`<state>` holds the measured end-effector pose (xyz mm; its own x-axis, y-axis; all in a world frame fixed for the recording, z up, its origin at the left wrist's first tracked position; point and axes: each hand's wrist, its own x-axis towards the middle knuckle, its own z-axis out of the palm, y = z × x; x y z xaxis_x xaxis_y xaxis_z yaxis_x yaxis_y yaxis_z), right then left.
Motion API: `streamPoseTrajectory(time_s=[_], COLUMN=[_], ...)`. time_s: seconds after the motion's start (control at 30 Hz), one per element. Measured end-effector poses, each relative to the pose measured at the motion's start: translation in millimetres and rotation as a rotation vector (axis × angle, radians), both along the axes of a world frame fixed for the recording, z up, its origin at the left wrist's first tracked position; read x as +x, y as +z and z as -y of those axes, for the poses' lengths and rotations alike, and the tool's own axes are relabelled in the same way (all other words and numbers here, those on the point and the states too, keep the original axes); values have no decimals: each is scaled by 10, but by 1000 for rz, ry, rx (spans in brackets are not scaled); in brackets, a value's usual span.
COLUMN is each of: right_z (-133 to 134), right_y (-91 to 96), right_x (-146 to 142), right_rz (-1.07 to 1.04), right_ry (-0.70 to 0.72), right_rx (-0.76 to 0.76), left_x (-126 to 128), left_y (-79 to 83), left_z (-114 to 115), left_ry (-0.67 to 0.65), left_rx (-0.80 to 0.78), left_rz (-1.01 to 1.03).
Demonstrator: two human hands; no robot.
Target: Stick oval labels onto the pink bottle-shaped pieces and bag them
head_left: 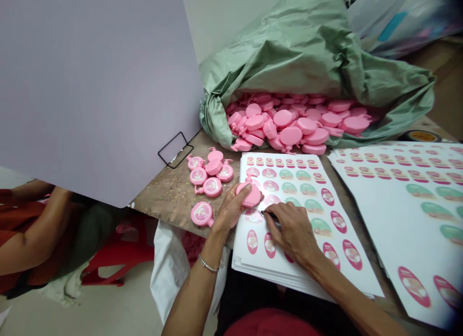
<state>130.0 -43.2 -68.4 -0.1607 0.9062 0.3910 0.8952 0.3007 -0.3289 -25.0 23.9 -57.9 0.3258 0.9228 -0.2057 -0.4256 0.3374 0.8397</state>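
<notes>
As left fingers (241, 193) clasp the pink cap (252, 197), right fingers (275, 219) pinch nearby

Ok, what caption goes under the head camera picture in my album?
Left hand holds a pink plastic piece over a sticker sheet; right hand pinches a thin dark tool beside it.

We record the piece (249, 196) in the left hand (228, 211) as plain pink. The heaped pieces (292, 121) are the same pink, in a pale green bag (311, 51). The sticker sheet (365, 278) is white with rows of pink and green ovals. The board (90, 85) is lilac and the stool (119, 254) red.
</notes>
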Motion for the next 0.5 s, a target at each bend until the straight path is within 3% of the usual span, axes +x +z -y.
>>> streamPoseTrajectory(time_s=[0.17, 0.33, 0.5], right_z=[-34, 44, 32], right_y=[-19, 118, 405], right_x=[-43, -31, 160], right_rz=[-83, -314, -693], right_ry=[-51, 85, -62], right_rx=[1, 58, -142], left_x=[0, -1, 22], left_y=[23, 39, 72], left_z=[3, -3, 32], left_ry=[-8, 2, 73], left_rx=[7, -61, -33], left_rz=[9, 25, 21])
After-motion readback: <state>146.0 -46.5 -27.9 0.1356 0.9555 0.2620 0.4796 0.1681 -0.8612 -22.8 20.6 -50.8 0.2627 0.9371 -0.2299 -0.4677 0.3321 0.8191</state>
